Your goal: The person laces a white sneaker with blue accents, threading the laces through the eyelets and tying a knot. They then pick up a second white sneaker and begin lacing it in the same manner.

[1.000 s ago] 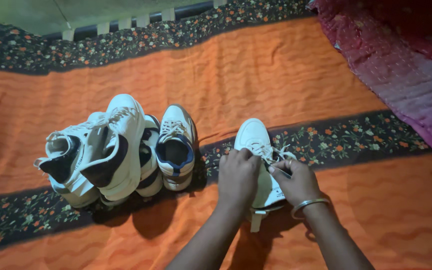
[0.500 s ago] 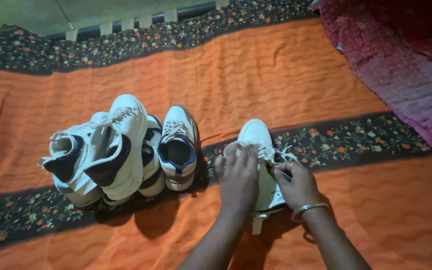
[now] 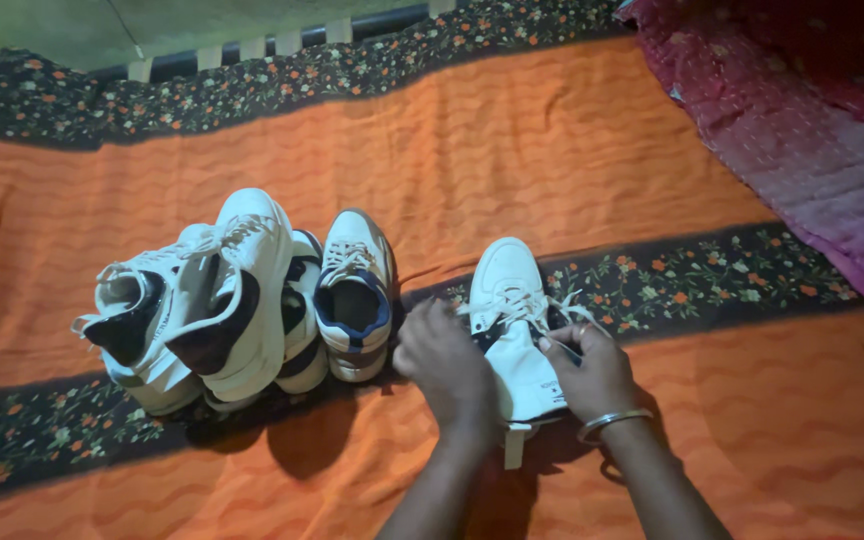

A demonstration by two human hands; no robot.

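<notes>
Two hands flank white shoe (image 3: 514,330), toe pointing away: left hand (image 3: 444,362) curled beside it, apparently on lace end; right hand (image 3: 592,372) pinches lace (image 3: 562,318).

I count five white shoes (image 3: 352,295), two hands (image 3: 447,365), one bangle (image 3: 614,423), one orange bedsheet (image 3: 512,150), one pink quilt (image 3: 812,140).

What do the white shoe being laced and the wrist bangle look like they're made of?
White lace-up sneaker: smooth, faintly glossy upper, probably leather or synthetic leather; flat white woven laces. Thin bangle on the right wrist: silvery, reflective, likely metal.
</notes>
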